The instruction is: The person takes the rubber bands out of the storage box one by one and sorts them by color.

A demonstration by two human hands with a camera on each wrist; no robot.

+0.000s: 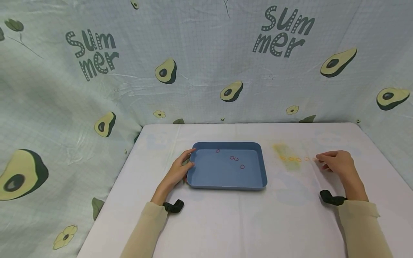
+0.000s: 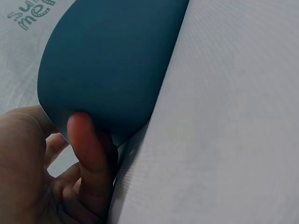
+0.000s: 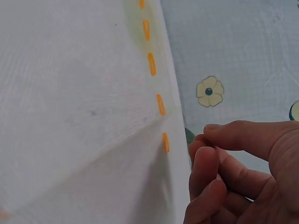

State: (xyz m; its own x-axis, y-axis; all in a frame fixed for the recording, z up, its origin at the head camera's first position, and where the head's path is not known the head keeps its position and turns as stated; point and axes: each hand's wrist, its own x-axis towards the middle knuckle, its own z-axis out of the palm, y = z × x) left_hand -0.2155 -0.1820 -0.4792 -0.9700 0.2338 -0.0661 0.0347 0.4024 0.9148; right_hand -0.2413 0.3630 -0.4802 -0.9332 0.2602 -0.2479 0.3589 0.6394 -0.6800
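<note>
A blue tray [image 1: 206, 181] is steadied at its left edge by the left hand [image 1: 178, 171], whose thumb and fingers are curled round the rim; in the left wrist view the thumb [image 2: 88, 154] is pressed against the tray's outer wall; four red bands [image 1: 235, 158] are seen lying apart inside the tray; a row of orange bands [image 1: 295, 159] is laid on the table [image 1: 258, 222] to the right of the tray, beside a yellowish stain [image 1: 285, 156]; the right hand [image 1: 337, 164] is held at the row's right end, fingers curled with thumb and forefinger drawn together just beside the nearest band [image 3: 165, 142]; whether a band is already pinched cannot be told; the red bands are judged sorted, the orange ones still left outside.
</note>
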